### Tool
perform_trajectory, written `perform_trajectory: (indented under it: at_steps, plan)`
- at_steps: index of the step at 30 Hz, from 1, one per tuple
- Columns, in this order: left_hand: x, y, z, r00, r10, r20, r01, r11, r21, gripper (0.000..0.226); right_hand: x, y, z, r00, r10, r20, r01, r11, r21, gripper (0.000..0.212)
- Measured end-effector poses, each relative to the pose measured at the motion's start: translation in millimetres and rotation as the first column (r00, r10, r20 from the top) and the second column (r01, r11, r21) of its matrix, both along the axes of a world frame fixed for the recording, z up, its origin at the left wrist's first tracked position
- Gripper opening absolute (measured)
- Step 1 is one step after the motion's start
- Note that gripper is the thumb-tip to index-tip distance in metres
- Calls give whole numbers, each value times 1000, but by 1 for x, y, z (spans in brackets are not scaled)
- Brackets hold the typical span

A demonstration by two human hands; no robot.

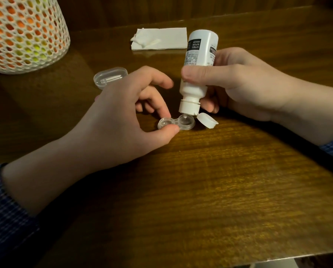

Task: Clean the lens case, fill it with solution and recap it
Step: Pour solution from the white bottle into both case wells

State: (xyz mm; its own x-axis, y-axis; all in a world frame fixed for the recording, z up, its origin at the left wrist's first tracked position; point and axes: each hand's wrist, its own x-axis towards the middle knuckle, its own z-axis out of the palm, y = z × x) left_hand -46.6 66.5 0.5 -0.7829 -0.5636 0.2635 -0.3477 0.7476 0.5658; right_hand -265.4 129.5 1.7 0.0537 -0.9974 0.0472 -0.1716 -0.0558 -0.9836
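Note:
A clear two-well lens case [186, 123] lies uncapped on the wooden table [219, 180]. My left hand [127, 115] pinches its left well between thumb and forefinger. My right hand [239, 82] grips a white solution bottle [198, 68] turned upside down. The bottle's nozzle points into the right well, and its hinged flip cap [207, 120] hangs open beside the case.
A clear plastic lid or box [110, 77] lies behind my left hand. A folded white tissue [161, 38] with a cotton piece on it sits at the back. A white mesh container [24, 31] with orange and yellow inside stands at the far left.

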Motion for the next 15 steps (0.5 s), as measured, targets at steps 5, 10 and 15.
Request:
perform_trajectory:
  at_steps: [5,10,15]
  plan:
    - [0,-1,-1,1000,1,-3,-1,1000,3,65,-1,0,0,1000,2,-2,-2,1000,-1,20]
    - [0,-2,-1,1000,-5,-5,5,1000,0,65,-1,0,0,1000,1,-7,-1,1000,-6,19]
    - [0,-1,-1,1000,-10,-14,10,1000,0,64,0,0,1,1000,0,-9,-1,1000,-11,19]
